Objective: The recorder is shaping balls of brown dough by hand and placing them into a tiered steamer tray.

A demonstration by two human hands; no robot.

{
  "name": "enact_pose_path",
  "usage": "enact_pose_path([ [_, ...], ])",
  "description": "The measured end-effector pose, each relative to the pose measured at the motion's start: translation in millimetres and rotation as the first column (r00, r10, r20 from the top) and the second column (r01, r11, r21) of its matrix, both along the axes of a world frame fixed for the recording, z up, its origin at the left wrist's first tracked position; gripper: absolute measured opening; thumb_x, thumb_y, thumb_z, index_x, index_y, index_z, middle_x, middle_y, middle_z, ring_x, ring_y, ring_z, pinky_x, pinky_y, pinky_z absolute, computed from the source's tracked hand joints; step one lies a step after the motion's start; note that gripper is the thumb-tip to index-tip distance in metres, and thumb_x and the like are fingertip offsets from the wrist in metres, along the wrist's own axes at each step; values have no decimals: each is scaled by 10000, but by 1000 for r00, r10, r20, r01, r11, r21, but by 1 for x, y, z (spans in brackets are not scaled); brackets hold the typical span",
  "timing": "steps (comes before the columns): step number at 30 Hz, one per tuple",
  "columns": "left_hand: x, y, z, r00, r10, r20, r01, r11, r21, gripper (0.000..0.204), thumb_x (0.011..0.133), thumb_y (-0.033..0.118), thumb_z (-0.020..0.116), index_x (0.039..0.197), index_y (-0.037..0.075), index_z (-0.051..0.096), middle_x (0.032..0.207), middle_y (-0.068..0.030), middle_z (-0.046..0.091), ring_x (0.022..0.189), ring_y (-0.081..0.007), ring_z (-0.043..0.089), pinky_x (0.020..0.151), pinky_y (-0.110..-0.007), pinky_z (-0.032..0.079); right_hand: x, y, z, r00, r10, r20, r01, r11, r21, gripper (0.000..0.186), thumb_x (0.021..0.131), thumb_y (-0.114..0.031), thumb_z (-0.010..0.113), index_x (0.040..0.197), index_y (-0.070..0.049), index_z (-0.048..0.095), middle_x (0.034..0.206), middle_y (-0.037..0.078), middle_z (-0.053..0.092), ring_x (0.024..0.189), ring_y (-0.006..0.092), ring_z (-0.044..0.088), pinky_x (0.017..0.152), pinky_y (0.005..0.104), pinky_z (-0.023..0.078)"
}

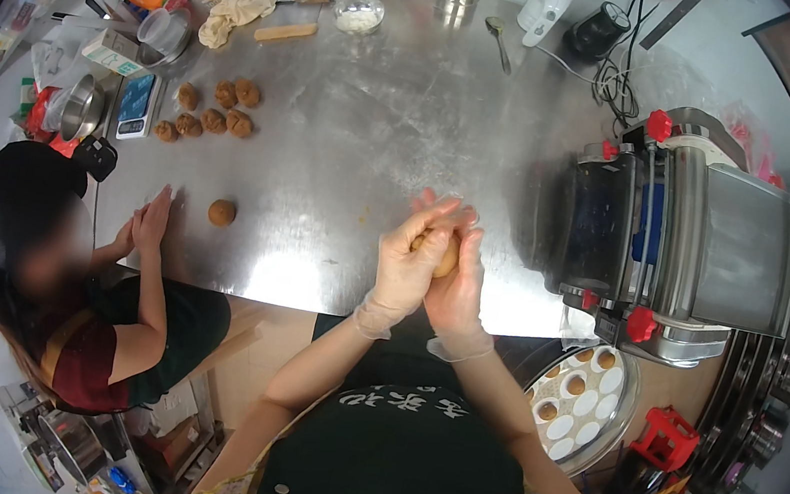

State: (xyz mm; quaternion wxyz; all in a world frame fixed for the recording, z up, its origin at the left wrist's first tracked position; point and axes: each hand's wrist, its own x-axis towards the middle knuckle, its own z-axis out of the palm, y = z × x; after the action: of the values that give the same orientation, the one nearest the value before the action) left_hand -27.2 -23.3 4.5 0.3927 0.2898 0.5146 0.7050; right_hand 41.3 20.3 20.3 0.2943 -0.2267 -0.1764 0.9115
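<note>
A light-brown dough ball [448, 257] is cupped between my two hands above the near edge of the steel table [349, 140]. My left hand [408, 264] curls over it from the left, with the thumb across its front. My right hand [458, 291] wraps it from the right and below, hiding much of its surface. Both hands wear thin clear gloves gathered at the wrists. To the left, a single smooth brown ball [222, 213] rests on the steel. Farther back lie several rougher brown lumps [214, 120] in a loose group.
A co-worker [85, 294] sits at the left with palms pressed together. A dough roller machine [689, 238] with red knobs stands at the right. Below it, a round tray [630, 406] holds white discs, some bearing brown balls. A digital scale [137, 100] and a rolling pin [286, 33] lie left.
</note>
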Motion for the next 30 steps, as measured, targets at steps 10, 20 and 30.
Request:
enact_pose_path([
  [10,-17,3,11,978,-130,-165,117,990,-81,535,952,41,583,1469,35,446,1468,-182,508,1167,-242,623,1023,-357,482,12,32,3,954,276,120,-259,956,-140,645,1049,-499,398,1473,-13,383,1485,156,443,1365,244,445,1154,399,349],
  [20,-29,9,35,190,-69,-979,-198,974,-107,555,880,72,691,1408,27,526,1318,-211,621,1165,-333,637,999,-403,498,18,41,-2,953,298,61,-297,954,-28,710,1026,-528,421,1484,10,350,1513,164,413,1382,248,425,1140,398,369],
  [30,-8,5,-6,921,3,-389,-50,993,-111,483,872,155,711,1325,28,606,1354,-216,597,1220,-353,607,1074,-430,443,7,17,-12,997,48,66,-51,998,38,589,1071,-447,365,1470,-13,365,1441,139,463,1360,235,428,1151,395,344],
])
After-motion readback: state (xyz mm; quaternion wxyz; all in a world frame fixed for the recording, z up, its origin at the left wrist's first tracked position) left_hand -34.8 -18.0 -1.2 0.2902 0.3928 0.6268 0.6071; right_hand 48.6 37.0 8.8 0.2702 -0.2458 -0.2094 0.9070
